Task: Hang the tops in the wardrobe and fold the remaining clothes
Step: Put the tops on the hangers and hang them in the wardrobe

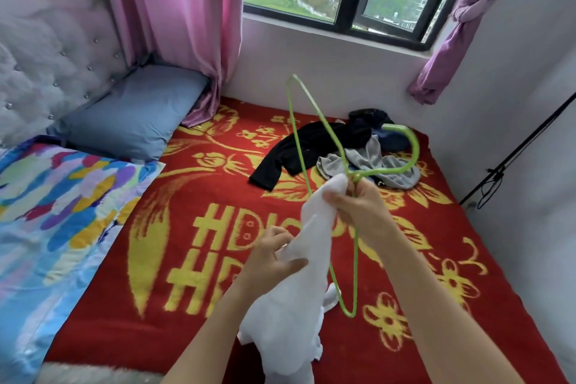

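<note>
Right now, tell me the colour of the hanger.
Bright green: the hanger in the right hand shows best in the head view.

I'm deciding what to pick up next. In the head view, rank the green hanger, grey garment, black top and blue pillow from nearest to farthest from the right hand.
1. green hanger: gripped in the right hand.
2. grey garment: on the bed, just beyond the hand.
3. black top: farther back, to the left.
4. blue pillow: far left, at the bed's head.
</note>
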Demonstrator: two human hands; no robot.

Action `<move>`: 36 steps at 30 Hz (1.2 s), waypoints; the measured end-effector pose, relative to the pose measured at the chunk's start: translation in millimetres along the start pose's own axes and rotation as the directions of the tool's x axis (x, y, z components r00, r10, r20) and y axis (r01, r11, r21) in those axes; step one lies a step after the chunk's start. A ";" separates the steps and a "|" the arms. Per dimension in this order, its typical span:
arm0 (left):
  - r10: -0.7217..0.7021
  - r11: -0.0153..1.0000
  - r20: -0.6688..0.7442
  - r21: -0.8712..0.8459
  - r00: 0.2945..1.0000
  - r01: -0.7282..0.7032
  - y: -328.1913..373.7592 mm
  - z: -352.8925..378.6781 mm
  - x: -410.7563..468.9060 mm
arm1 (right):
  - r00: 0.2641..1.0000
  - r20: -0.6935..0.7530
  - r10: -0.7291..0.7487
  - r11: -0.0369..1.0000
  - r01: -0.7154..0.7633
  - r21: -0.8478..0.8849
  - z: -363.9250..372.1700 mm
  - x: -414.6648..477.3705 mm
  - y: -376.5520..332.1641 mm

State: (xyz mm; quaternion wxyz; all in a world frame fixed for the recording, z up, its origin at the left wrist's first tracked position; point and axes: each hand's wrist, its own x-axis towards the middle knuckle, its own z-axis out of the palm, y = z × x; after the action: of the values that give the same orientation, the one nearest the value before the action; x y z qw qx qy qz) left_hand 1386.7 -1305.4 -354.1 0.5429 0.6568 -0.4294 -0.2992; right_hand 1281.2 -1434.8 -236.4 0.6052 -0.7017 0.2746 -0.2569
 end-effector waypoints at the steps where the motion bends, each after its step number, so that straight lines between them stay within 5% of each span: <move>1: -0.037 0.999 0.090 -0.004 0.995 0.037 -5.0 0.9 3.6 | 1.000 -0.015 -0.013 1.000 0.013 0.013 -5.3 2.7 -12.3; 6: -0.244 0.935 0.264 -0.190 0.933 0.299 -0.6 19.3 22.9 | 0.992 -0.019 -0.121 0.991 0.122 0.048 -26.2 2.4 -87.4; 10: -0.321 0.945 0.252 0.149 0.913 0.291 13.8 34.2 49.3 | 0.973 -0.094 -0.212 0.977 0.209 -0.049 -44.3 -3.8 -127.6; 13: -0.208 0.966 0.297 0.213 0.932 0.148 36.2 46.6 65.7 | 0.952 -0.165 -0.257 0.966 0.249 -0.070 -59.9 -6.2 -143.8; 18: 0.050 0.998 0.546 -0.050 0.836 -0.027 70.9 74.8 85.3 | 0.928 -0.255 -0.272 0.962 0.266 -0.059 -79.9 -14.5 -153.3; 23: 0.235 0.971 0.219 -0.102 0.947 -0.217 69.5 84.4 97.4 | 0.877 -0.399 -0.269 0.963 0.259 -0.081 -121.7 -28.0 -150.7; 31: 0.354 0.892 0.018 0.295 0.935 -0.343 53.9 26.9 125.4 | 0.769 -0.593 -0.239 0.965 0.255 -0.059 -172.9 -37.3 -128.4; 36: 0.403 0.900 -0.025 0.193 0.915 -0.392 77.6 -25.3 128.9 | 0.717 -0.642 -0.271 0.961 0.165 -0.221 -189.6 -34.1 -113.9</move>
State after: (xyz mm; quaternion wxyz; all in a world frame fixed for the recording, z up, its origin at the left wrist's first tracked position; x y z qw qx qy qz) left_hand 1448.2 -1411.6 -263.5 0.5430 0.6119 -0.5624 -0.1199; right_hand 1133.9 -1532.0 -98.9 0.3786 -0.6337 0.4061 -0.5387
